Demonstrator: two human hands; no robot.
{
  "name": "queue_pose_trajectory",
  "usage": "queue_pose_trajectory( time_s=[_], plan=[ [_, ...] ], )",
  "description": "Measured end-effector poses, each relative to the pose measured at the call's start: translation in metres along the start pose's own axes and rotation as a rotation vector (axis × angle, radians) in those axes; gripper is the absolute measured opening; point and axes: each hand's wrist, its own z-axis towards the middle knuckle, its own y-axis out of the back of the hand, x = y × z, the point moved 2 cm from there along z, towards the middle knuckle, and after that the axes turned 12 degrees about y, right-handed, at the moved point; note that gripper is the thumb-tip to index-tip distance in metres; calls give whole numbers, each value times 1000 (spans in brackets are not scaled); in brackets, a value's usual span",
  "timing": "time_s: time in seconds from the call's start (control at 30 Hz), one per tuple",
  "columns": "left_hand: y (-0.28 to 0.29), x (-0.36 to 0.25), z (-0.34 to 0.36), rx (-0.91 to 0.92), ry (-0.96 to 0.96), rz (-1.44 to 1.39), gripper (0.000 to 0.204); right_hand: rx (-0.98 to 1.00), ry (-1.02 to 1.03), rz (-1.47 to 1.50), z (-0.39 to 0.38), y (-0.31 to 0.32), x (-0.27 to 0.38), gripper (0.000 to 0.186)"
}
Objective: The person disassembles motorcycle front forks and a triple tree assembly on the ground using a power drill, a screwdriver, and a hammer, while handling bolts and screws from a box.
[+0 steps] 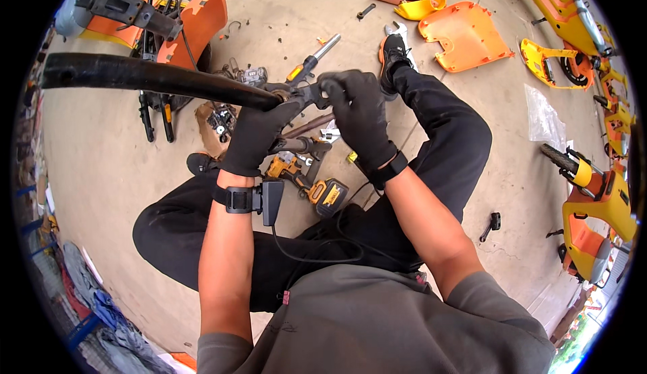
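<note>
I sit on a concrete floor with my legs spread. My left hand (259, 131), in a black glove, grips the near end of a long black tube (148, 77) that runs off to the left. My right hand (360, 114), also gloved, pinches a small dark fitting (310, 94) at that same end of the tube. The two hands almost touch. Below them on the floor lies a yellow and black cordless drill (313, 185). A black device is strapped to my left wrist (256, 199).
Orange plastic body panels (465, 37) lie at the upper right. A partly stripped orange scooter frame (162, 23) stands at the upper left, another (593, 205) at the right. A screwdriver (313, 60), loose bolts and small parts litter the floor.
</note>
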Motion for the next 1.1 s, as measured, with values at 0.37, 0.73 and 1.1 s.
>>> queue_pose_trajectory(
  time_s=[0.37,0.73,1.1],
  plan=[
    [23,16,-7,-62,43,19,19,-124,-963,1082,-30,-38,-113,20],
    [30,21,-2,-155,202,-4,32,271,-1049,339,-105,-154,-263,24],
    [33,20,3,-254,407,-59,39,379,-1406,615,-85,-233,-282,44]
  ],
)
